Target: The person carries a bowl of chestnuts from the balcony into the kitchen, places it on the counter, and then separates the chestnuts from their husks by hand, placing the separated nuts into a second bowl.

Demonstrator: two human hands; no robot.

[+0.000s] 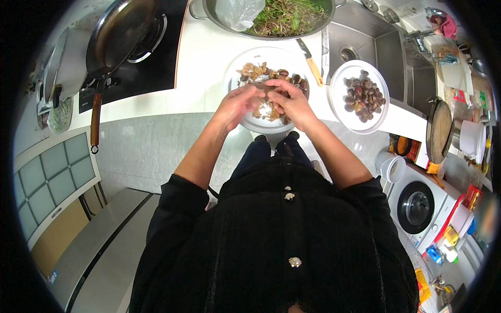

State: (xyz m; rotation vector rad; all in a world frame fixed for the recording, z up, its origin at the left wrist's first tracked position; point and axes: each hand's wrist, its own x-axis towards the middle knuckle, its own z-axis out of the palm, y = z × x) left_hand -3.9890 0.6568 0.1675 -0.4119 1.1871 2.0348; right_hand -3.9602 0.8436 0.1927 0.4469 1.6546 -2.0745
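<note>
Both hands meet over a white plate (234,62) at the counter's front edge. Between the fingertips of my left hand (237,102) and my right hand (291,101) is a small brown piece, apparently a chestnut (260,85), partly hidden by the fingers. Pale brown peelings (252,70) lie on the far left of the plate. Dark whole chestnuts (299,81) are heaped on its right side, partly behind my right hand. More crumbs and pale bits (266,111) show below the hands.
A second white plate (337,80) holds several chestnuts (364,96) beside the steel sink (356,29). A knife with a yellow handle (314,70) lies between. Behind is a metal basin (270,36) of green stalks (291,17) and a plastic bag (238,11). A frying pan (117,39) sits on the hob.
</note>
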